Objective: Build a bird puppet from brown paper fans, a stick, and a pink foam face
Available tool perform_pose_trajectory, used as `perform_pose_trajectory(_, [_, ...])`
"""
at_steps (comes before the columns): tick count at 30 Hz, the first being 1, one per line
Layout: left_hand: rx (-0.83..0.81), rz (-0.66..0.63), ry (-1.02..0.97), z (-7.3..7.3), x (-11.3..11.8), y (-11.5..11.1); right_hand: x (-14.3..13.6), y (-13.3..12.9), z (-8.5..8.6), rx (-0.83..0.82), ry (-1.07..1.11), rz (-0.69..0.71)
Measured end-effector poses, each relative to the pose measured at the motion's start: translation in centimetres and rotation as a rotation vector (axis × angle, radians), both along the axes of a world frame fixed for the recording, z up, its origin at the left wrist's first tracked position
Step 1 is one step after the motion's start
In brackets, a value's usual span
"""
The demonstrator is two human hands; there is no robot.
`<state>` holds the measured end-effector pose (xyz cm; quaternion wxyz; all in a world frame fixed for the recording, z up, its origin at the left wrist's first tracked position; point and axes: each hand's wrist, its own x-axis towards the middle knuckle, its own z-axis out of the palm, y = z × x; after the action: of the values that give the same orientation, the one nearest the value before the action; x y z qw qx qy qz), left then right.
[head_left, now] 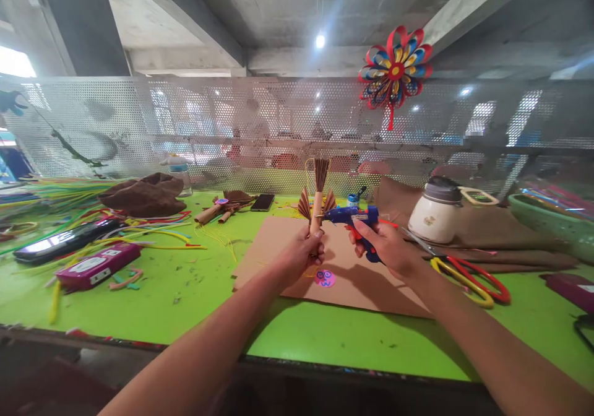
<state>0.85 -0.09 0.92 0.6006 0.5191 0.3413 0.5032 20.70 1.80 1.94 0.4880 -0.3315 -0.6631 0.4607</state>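
My left hand (306, 249) is closed round the lower end of a brown paper figure (318, 202), a rolled tube with pleated fans at its top and sides. In my right hand (378, 242) is a blue hot glue gun (355, 215), its nozzle pointing left and close to the tube; whether it touches, I cannot tell. Below both hands lies a brown cardboard sheet (273, 249). A pink round paper face (325, 278) with blue drawing rests on the cardboard near its front edge.
Red and yellow scissors (468, 280) and a white jar (434, 212) stand to the right. Brown paper tubes (216, 208) and a phone (262, 202) lie behind. At left are a purple power strip (98, 266) and brown cloth (146, 194). A perforated screen (260, 119) borders the green table (195, 311).
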Motion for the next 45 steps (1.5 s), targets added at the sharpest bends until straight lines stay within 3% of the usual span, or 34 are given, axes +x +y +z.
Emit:
perform_pose_trajectory(20, [0.04,0.02,0.038,-0.17,-0.06,0.48,0.07,-0.08,-0.06,-0.025,-0.026,-0.016])
perform_pose_trajectory(38, [0.03,0.072,0.059,0.73,-0.1,-0.04,0.36,-0.06,0.0,-0.061,0.018,0.009])
perform_pose_trajectory(45, [0.029,0.046,0.052,-0.2,-0.31,0.59,0.67,-0.17,0.35,-0.073,0.054,0.043])
